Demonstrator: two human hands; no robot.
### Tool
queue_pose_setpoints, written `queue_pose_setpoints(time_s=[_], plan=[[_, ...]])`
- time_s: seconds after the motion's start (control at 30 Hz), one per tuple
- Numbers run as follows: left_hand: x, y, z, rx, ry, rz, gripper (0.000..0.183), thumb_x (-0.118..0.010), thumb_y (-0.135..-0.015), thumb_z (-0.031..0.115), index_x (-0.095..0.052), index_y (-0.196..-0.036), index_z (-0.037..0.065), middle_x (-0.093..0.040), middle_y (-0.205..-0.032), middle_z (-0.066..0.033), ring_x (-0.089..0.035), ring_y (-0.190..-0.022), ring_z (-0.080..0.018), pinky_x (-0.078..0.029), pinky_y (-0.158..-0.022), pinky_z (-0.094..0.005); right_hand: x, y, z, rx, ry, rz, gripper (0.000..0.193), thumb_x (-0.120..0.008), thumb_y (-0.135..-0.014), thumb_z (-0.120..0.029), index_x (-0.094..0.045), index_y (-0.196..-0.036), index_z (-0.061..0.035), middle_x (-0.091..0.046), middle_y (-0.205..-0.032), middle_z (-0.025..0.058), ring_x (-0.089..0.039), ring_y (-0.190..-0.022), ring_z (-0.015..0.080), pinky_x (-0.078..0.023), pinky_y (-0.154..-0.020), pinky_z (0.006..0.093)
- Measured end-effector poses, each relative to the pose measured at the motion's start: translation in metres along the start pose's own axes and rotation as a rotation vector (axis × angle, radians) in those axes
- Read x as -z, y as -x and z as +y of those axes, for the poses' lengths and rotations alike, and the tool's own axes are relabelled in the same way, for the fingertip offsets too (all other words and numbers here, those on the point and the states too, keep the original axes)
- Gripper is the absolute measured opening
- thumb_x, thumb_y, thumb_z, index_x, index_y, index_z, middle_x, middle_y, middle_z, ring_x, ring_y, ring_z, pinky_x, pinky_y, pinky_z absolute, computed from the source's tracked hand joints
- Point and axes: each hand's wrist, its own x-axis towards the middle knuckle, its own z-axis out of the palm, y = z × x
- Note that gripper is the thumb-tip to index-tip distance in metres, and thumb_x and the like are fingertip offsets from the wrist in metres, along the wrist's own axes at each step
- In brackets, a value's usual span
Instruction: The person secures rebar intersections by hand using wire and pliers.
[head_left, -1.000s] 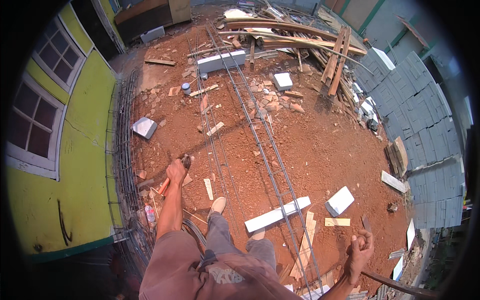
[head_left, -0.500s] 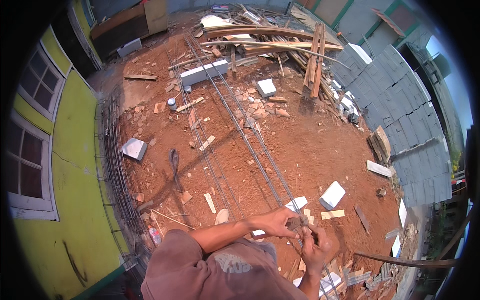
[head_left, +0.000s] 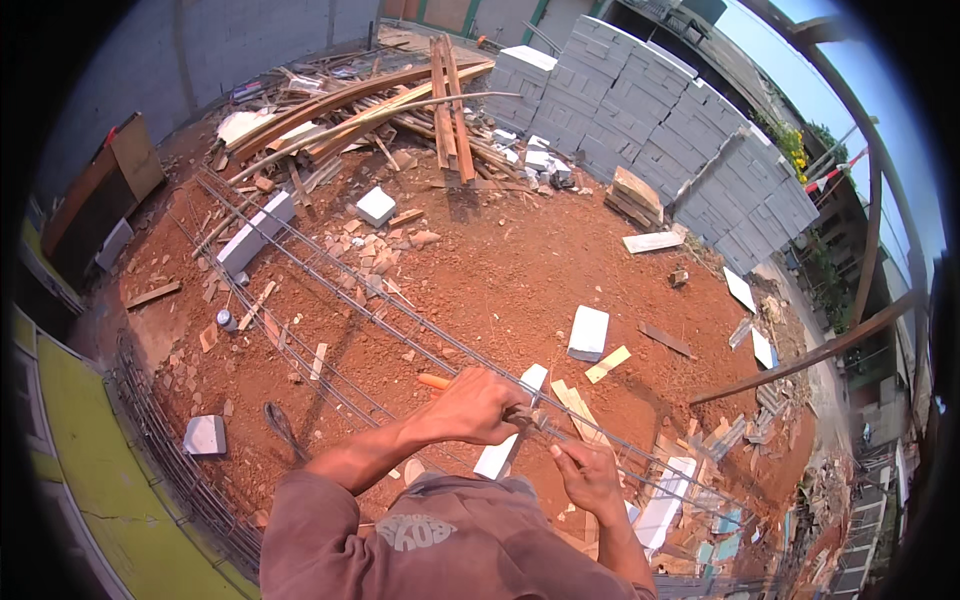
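Steel frame (head_left: 440,333) slants from far left to near right

In the head view, the left hand (head_left: 478,405), over the frame, grips an orange-handled tool (head_left: 432,381). The right hand (head_left: 590,475), nearer the frame's close end, is pinched narrow; whether it holds anything, I can't tell.

floor: red-brown soil (head_left: 520,260) — sunlit | far: grey wall (head_left: 270,45) | left: yellow-green wall (head_left: 110,480)

Left hand (head_left: 472,406), earlier far left, now beside right hand (head_left: 592,476) at steel frame (head_left: 402,311)
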Motion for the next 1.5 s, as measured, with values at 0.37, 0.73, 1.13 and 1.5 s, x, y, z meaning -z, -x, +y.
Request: queue_pose_setpoints(time_s=[0.37,0.73,1.13,1.5], plan=[[0.020,0.043,-0.094,0.395,0.241,0.210,0.040,-0.087,-0.077,0.010,-0.052,-0.058,0.006,-0.052,-0.052,0.0020,-0.042,-0.050,-0.0100,-0.039,-0.049,-0.0322,0.011,0.050,0.045,-0.048,0.134,0.226,0.026,-0.056,-0.102,-0.030,-0.066,-0.091,-0.0089,-0.064,-0.078,0.0142,-0.063,-0.073,0.0411,-0.049,-0.062,0.0509],[0.048,0.028,-0.118,0.481,0.337,0.198,0.023,-0.083,-0.083,0.005,-0.064,-0.073,0.002,-0.060,-0.058,-0.0014,-0.058,-0.049,-0.0096,-0.044,-0.046,-0.0251,0.073,0.070,0.061,-0.043,0.424,0.389,0.006,-0.072,-0.089,-0.016,-0.070,-0.089,-0.0100,-0.060,-0.072,0.0083,-0.062,-0.066,0.0337,-0.046,-0.054,0.0437],[0.043,0.023,-0.119,0.581,0.143,0.059,0.019,-0.083,-0.084,0.006,-0.075,-0.101,0.000,-0.062,-0.059,-0.0009,-0.055,-0.049,-0.0080,-0.043,-0.047,-0.0273,0.061,0.056,0.055,0.094,0.717,0.281,0.016,-0.071,-0.076,-0.020,-0.069,-0.090,-0.0140,-0.059,-0.079,0.0020,-0.064,-0.067,0.0211,-0.051,-0.058,0.0361],[-0.012,-0.064,0.033,0.485,0.506,-0.456,0.017,-0.082,-0.086,0.010,-0.076,-0.093,-0.003,-0.059,-0.058,0.0003,-0.053,-0.048,-0.0072,-0.038,-0.042,-0.0257,0.018,0.002,0.010,0.445,0.699,0.215,0.014,-0.060,-0.080,-0.020,-0.066,-0.083,-0.0070,-0.058,-0.082,0.0041,-0.061,-0.079,0.0183,-0.049,-0.064,0.0318]])
